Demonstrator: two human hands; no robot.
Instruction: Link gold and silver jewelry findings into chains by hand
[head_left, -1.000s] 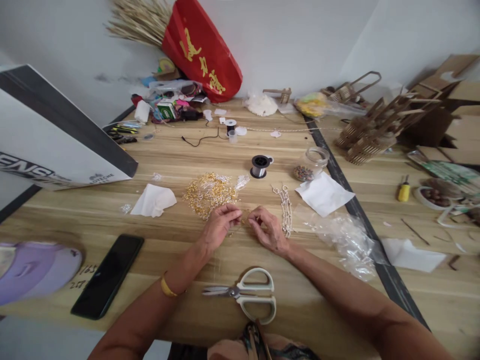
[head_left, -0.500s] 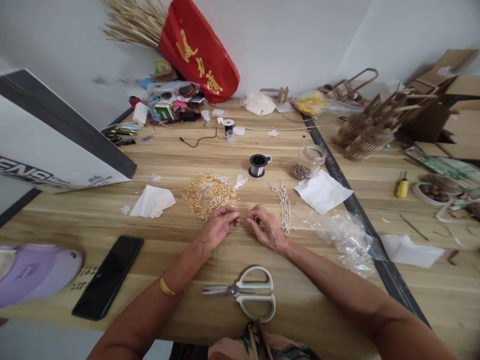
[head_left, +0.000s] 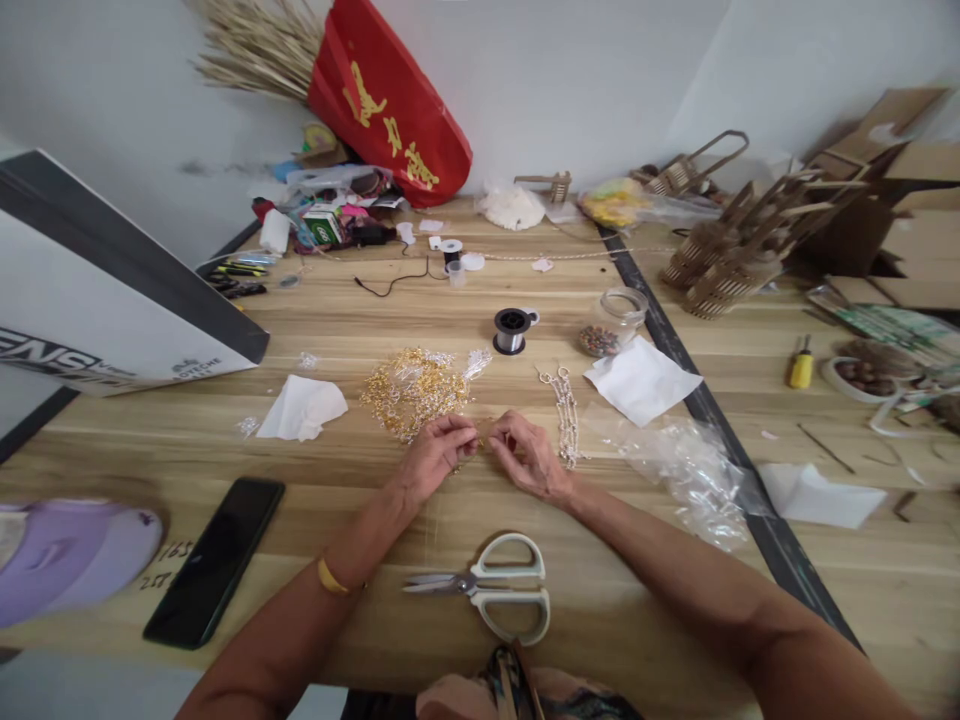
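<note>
My left hand (head_left: 439, 452) is closed in a pinch over the middle of the table. Small gold beads (head_left: 457, 469) show at its fingertips and just below them, seemingly on a fine thread. Close beside it, my right hand (head_left: 529, 455) is also pinched; whatever its fingers hold is too small to tell. Behind my left hand lies a tangled heap of gold and silver bead chains (head_left: 412, 390). White beaded strands (head_left: 568, 415) lie just right of my right hand. Open-bladed scissors (head_left: 480, 585) with white handles rest nearer to me.
A wire spool (head_left: 511, 332) and a glass jar (head_left: 615, 320) of beads stand behind my hands. White paper (head_left: 641, 380) and clear plastic bags (head_left: 697, 470) lie rightward. A black phone (head_left: 214, 562), a purple cap (head_left: 75, 555) and a large box (head_left: 112, 290) are leftward.
Both hands stay almost in place, still pinched close together. The whole view has shifted slightly; the things on the table have not moved.
</note>
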